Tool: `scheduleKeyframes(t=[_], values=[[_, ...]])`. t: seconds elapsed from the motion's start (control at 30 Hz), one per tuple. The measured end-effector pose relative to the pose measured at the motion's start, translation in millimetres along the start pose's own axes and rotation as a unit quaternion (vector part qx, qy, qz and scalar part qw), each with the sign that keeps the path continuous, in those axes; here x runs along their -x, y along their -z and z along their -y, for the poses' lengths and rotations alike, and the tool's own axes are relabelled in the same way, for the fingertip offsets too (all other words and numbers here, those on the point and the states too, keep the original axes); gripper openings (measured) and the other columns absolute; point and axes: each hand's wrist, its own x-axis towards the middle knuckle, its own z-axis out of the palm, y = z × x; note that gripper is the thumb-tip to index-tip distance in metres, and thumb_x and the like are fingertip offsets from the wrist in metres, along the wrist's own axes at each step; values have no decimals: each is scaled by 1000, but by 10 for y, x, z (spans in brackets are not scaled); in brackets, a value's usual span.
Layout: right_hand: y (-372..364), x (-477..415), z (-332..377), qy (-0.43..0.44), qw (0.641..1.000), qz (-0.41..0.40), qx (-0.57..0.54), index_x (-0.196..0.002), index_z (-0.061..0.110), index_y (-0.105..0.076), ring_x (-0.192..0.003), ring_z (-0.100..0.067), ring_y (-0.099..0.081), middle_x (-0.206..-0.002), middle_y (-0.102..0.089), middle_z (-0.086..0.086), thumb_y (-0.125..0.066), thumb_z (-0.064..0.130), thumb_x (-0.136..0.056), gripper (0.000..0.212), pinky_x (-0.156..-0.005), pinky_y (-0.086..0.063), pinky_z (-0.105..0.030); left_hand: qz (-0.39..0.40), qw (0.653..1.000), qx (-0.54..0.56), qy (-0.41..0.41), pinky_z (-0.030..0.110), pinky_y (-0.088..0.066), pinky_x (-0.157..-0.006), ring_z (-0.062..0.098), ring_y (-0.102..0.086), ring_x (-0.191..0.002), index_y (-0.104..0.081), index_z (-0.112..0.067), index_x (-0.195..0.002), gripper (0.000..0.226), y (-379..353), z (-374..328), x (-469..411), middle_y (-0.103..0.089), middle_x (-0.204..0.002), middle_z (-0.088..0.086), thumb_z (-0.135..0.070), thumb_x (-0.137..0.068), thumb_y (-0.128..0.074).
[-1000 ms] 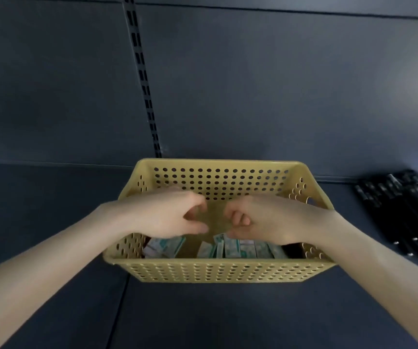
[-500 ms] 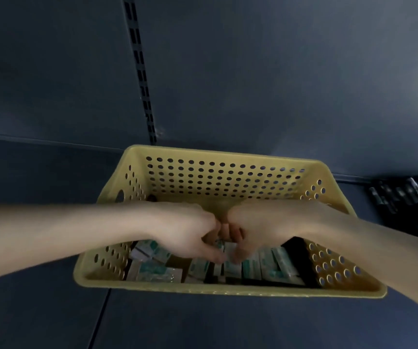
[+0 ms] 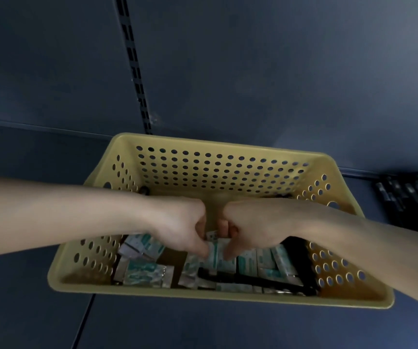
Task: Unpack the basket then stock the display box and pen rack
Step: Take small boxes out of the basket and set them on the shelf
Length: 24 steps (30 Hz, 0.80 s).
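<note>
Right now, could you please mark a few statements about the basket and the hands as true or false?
1. The left hand and right hand both reach into the yellow basket. True.
2. The basket holds nothing. False: teal-and-white packs lie in it, and both hands pinch some near the middle.
3. Black pens lie on the shelf to the right of the basket. True.
4. The basket's walls are solid. False: they are pierced with round holes.
</note>
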Motion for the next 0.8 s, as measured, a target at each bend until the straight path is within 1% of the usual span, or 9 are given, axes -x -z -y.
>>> scheduleKeyframes(t=[0.13, 0.2, 0.27, 0.37, 0.43, 0.5, 0.53, 0.6, 0.8], values=[[94, 82, 5, -12, 999, -7, -32, -101, 14, -60, -74, -10, -54, -76, -55, 12, -68, 36, -83, 29, -63, -45, -19, 4, 999, 31, -24, 6, -33, -42, -3, -50, -55, -49, -29, -71, 25, -19, 9, -29, -54, -63, -15, -42, -84, -67], [155, 158, -33, -19, 998, -28, -55, -98, 19, -58, -74, -2, -51, -78, -53, 15, -69, 34, -82, 24, -66, -44, -18, 21, 997, 75, -29, 3, -32, -40, -14, -49, -45, -46, -31, -68, 28, -7, 13, -24, -54, -48, -23, -32, -85, -68], [198, 231, -81, -24, 998, -27, -61, -100, 20, -59, -78, -2, -53, -83, -55, 15, -69, 32, -82, 24, -71, -46, -21, 34, 994, 95, -30, 2, -32, -41, -17, -48, -44, -48, -32, -69, 26, 11, 24, -13, -53, -45, -29, -28, -84, -70], [170, 263, -80, -36, 999, 4, -26, -108, 18, -61, -80, -6, -53, -81, -52, 17, -68, 32, -83, 30, -69, -44, -18, 27, 996, 80, -28, 7, -38, -50, -5, -55, -61, -61, -25, -83, 16, 24, 15, 7, -62, -70, -16, -37, -80, -72], [127, 239, -55, -39, 999, 10, 10, -110, 12, -62, -82, -11, -57, -85, -58, 9, -67, 35, -84, 36, -71, -47, -24, 29, 997, 63, -17, 16, -45, -63, 6, -58, -75, -64, -18, -100, 31, 37, 1, 24, -65, -89, -6, -38, -79, -73], [98, 208, -34, -39, 998, 21, 36, -111, 7, -62, -92, -19, -61, -100, -65, -4, -65, 36, -85, 39, -81, -52, -34, 40, 997, 57, -19, 23, -49, -72, 11, -60, -84, -64, -16, -108, 35, 56, -16, 46, -67, -97, -2, -36, -80, -72], [90, 197, -25, -39, 998, 28, 41, -113, 7, -62, -95, -20, -61, -104, -65, -5, -65, 36, -85, 40, -83, -53, -33, 50, 997, 49, -24, 26, -50, -77, 13, -61, -87, -64, -16, -108, 34, 65, -21, 57, -67, -98, -2, -35, -81, -71], [85, 176, -21, -36, 997, 45, 47, -115, 7, -60, -92, -18, -60, -103, -64, -2, -66, 36, -84, 43, -75, -51, -27, 62, 997, 29, -32, 31, -51, -85, 14, -61, -92, -65, -18, -108, 30, 79, -23, 76, -65, -99, -4, -35, -84, -68], [87, 129, -28, -34, 995, 82, 55, -110, 6, -62, -82, -16, -57, -98, -64, -6, -68, 37, -82, 43, -59, -43, -22, 69, 997, -18, -22, 23, -48, -75, 11, -59, -90, -62, -22, -109, 30, 191, 12, 149, -60, -95, -11, -39, -85, -66]])
